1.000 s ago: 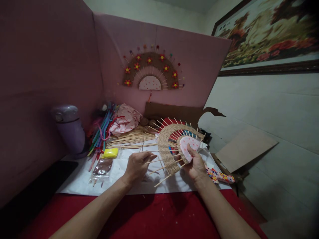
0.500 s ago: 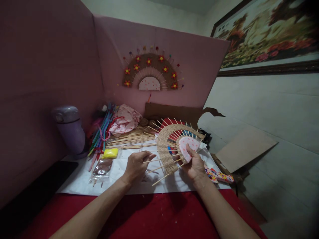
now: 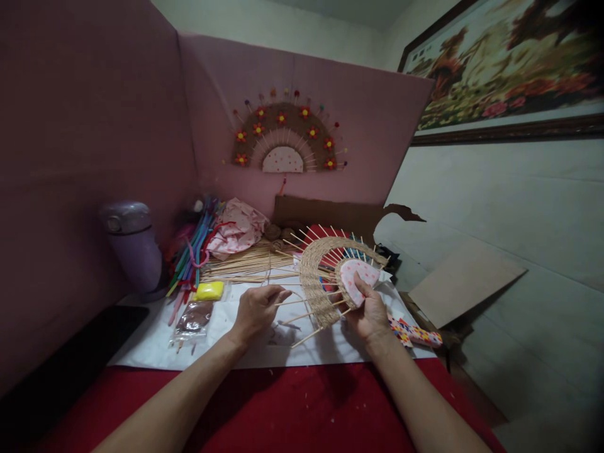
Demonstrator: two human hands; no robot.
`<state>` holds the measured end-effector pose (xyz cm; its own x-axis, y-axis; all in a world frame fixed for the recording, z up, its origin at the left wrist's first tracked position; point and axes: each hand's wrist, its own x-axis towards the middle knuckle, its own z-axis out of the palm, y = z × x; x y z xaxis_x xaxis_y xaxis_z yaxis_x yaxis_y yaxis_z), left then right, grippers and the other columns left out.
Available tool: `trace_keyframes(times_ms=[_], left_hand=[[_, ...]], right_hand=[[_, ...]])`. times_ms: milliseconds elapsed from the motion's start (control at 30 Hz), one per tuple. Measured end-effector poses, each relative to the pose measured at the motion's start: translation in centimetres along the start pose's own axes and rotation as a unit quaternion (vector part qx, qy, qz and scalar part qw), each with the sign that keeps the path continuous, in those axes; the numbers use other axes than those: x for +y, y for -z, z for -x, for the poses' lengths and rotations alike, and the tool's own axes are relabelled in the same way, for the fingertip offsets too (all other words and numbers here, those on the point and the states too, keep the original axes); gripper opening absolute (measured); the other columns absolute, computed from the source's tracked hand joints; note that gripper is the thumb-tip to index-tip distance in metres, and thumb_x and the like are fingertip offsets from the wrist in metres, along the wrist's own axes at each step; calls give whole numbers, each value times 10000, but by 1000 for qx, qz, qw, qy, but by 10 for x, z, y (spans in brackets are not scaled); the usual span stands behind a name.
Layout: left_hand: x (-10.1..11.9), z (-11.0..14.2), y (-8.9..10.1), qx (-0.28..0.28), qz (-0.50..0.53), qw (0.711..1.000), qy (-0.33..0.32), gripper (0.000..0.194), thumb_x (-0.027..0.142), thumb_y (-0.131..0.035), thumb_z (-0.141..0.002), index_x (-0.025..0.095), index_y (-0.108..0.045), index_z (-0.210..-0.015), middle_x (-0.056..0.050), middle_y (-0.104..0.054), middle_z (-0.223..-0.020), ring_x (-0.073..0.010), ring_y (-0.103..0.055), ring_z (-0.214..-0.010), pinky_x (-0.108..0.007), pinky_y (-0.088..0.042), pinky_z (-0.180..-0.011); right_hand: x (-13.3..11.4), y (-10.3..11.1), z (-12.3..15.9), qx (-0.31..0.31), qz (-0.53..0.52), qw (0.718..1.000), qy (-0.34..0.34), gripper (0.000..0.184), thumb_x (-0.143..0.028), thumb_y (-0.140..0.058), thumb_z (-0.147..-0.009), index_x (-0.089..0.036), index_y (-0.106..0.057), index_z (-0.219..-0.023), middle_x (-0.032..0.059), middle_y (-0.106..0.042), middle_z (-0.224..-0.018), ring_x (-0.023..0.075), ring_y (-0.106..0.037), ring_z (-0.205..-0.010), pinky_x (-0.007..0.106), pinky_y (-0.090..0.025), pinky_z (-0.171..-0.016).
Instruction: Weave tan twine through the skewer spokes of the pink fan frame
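Observation:
A half-round fan (image 3: 317, 283) of thin sticks, with twine woven in a wide band across them, is tilted above the table. My right hand (image 3: 370, 314) grips it by the pink-dotted padded centre (image 3: 358, 280), thumb on top and fingers hidden underneath. Bare stick ends poke out past the woven band toward the left. Beside those ends, my left hand (image 3: 257, 311) is closed in a pinch on a thin strand of twine (image 3: 298, 294) that runs to the band's outer edge.
A finished-looking fan with red flowers (image 3: 282, 117) hangs on the pink board. Behind my hands lie a bundle of sticks (image 3: 250, 261), dotted cloth (image 3: 238, 226) and pipe cleaners (image 3: 195, 236). A purple bottle (image 3: 134, 251) stands left, near a yellow packet (image 3: 209, 290). Cardboard (image 3: 467, 280) leans right.
The fan has shifted slightly to the right and its stick ends sit a little higher. My left hand has moved slightly left, and the strand at its fingertips now shows.

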<state>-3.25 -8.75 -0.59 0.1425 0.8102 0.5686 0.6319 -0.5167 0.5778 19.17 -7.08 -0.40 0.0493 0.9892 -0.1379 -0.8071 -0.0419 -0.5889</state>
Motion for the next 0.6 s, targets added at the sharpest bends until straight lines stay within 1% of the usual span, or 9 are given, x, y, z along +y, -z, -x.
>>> trace_keyframes(times_ms=[133,200,400,600], left_hand=[[-1,-1,0,-1,-10,1000,3,253,353,-530,-824,182,-696,-737,-19,-664,-617,-106,-562,-542,-197,-348,-508],[-1,-1,-1,-2,-10,1000,0,252,357,-532,-823,187,-699,-744,-21,-671,-626,-109,-572,-548,-198,-350,-512],[-3,1,-3,-11,-33,999,-2,248,359,-524,-829,192,-695,-760,-34,-688,-664,-125,-600,-591,-208,-361,-542],[-2,2,-3,-20,-47,999,-5,223,338,-534,-828,187,-693,-783,-46,-705,-724,-143,-627,-643,-221,-369,-571]], right_hand=[[0,-4,3,23,-5,1000,4,120,-136,-628,-716,-139,-599,-833,37,-690,-677,166,-638,-550,292,-557,-499],[0,-6,5,33,-4,999,-1,106,-143,-624,-723,-142,-601,-826,34,-690,-667,172,-643,-558,307,-563,-521],[-1,-6,5,21,-4,1000,-7,153,-211,-648,-727,-140,-615,-858,33,-693,-653,180,-649,-555,320,-568,-543],[-1,-3,2,28,-12,1000,-8,117,-186,-643,-726,-145,-618,-833,23,-692,-639,174,-645,-541,313,-568,-535]])
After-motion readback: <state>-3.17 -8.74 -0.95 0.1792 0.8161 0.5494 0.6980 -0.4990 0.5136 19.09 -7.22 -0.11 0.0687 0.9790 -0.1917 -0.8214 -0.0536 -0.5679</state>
